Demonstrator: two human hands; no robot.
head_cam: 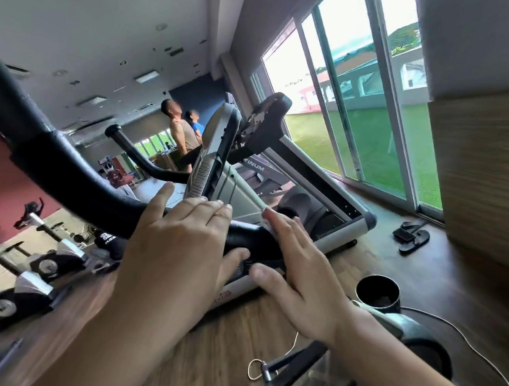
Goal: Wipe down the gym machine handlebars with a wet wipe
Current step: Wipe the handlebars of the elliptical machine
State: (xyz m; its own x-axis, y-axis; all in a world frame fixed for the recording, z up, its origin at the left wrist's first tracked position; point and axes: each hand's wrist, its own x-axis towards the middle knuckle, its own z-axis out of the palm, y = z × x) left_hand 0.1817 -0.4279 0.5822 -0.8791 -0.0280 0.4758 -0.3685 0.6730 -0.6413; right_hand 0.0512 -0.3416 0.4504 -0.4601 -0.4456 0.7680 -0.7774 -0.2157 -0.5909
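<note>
A thick black padded handlebar [71, 172] of the gym machine sweeps from the upper left down to the middle of the head view. My left hand [180, 244] lies over the bar, fingers stretched across its top and the thumb curled under the near side. Just to its right, my right hand [298, 268] presses on the bar's end. A small edge of white wet wipe [268, 223] shows under its fingertips; the hand hides the remainder of the wipe. The machine's grey console [216, 152] stands just beyond both hands.
The second handlebar [132, 153] rises behind the console. A treadmill [319, 180] stands near the glass doors [365, 94]. A black cup [377, 293] and a cable [466, 340] sit at right. Spin bikes [38, 259] line the left. Two people [184, 133] stand far back.
</note>
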